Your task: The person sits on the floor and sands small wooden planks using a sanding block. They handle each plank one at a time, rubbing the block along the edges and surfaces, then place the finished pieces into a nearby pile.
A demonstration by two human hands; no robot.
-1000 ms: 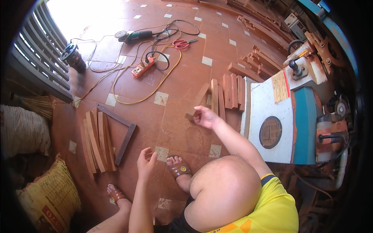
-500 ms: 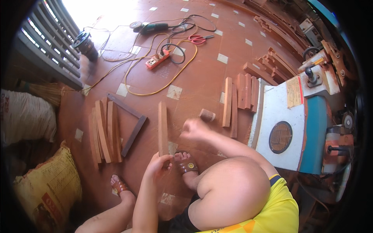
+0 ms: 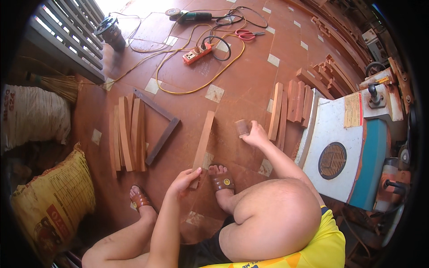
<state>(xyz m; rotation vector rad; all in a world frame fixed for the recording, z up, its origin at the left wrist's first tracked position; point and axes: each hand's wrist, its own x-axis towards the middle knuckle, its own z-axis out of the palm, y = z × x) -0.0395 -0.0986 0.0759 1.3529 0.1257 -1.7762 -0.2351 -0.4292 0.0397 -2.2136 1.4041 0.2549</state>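
My left hand [image 3: 183, 182] is closed round the near end of a reddish-brown wooden strip [image 3: 204, 138], which points away from me over the tiled floor. To the right, my right hand [image 3: 255, 135] has its fingers on a small brown block [image 3: 241, 127] with a rounded look; its exact kind is unclear. Left of the strip lies a dark L-shaped carpenter's square [image 3: 161, 142]. Beside it a bundle of similar wooden strips [image 3: 126, 134] rests on the floor.
An angle grinder [image 3: 190, 17], an orange power strip [image 3: 197, 53], red-handled scissors [image 3: 248, 35] and looping cords lie ahead. More wooden pieces [image 3: 292, 100] lie by a white and teal machine [image 3: 333, 134] at right. Filled sacks [image 3: 58, 196] stand at left.
My right hand has reached forward and right, from a loose fist in the air to a hold on the small block. The strip in my left hand has tilted to the right. The view has shifted.
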